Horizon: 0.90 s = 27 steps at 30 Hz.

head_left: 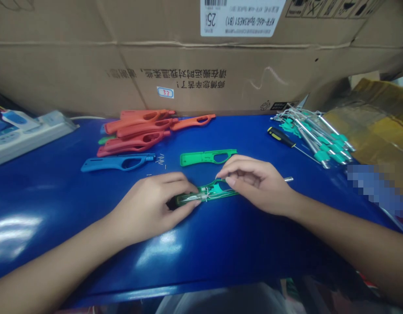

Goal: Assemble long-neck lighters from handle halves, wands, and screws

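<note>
A green lighter half-shell (217,193) lies on the blue table between my hands. Inside its left end sits a clear fuel tank (191,198), and a teal trigger part and thin wire show beside it. My left hand (165,196) grips the tank end between thumb and fingers. My right hand (253,181) is closed in a pinch over the trigger opening; what its fingertips hold, if anything, I cannot make out. A metal tube tip (289,179) sticks out past that hand. Just behind lies a second, brighter green half-shell (206,158).
Red and orange shells (136,131) are piled at the back, with a blue shell (118,162) and small screws (161,159) in front. A screwdriver (281,137) lies near several metal tubes with teal parts (322,139). A power strip (31,135) stands left; a cardboard box (188,56) stands behind.
</note>
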Motion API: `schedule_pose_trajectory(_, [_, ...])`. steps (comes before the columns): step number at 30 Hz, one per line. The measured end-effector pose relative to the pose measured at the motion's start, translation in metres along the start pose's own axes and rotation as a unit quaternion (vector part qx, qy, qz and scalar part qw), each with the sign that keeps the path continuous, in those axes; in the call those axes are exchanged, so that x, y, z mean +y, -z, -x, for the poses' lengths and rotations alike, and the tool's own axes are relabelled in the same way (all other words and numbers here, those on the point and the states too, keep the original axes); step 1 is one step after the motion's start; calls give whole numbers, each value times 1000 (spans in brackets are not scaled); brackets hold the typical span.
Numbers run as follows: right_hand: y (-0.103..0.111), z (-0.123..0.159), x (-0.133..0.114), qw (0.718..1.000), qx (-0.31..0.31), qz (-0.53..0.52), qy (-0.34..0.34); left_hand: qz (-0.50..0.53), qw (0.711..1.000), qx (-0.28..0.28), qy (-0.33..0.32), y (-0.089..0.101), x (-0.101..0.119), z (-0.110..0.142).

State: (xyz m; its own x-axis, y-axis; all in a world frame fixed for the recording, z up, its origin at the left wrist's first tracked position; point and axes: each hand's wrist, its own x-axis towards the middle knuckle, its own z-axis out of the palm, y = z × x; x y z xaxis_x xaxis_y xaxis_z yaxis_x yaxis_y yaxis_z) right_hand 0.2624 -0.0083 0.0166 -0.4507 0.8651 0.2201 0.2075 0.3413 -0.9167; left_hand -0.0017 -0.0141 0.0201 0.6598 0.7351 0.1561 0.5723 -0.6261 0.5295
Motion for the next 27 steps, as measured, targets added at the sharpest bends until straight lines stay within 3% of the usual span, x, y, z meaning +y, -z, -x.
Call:
schedule_pose_trajectory(3, [1, 3, 2, 986, -39, 121, 111, -2, 1000, -11, -13, 2, 1, 0])
schedule_pose_trajectory(6, [2, 4, 6, 968, -83, 175, 159, 6, 1000, -7, -21, 4, 2, -1])
schedule_pose_trajectory(13, [5, 5, 9, 950, -119, 235, 166, 0, 999, 12, -41, 8, 4, -1])
schedule_pose_trajectory(23, [6, 4, 8, 929, -150, 290, 176, -62, 996, -56, -38, 17, 5, 4])
schedule_pose_trajectory(27, [6, 3, 8, 925, -158, 297, 176, -94, 993, -58, -47, 15, 3, 3])
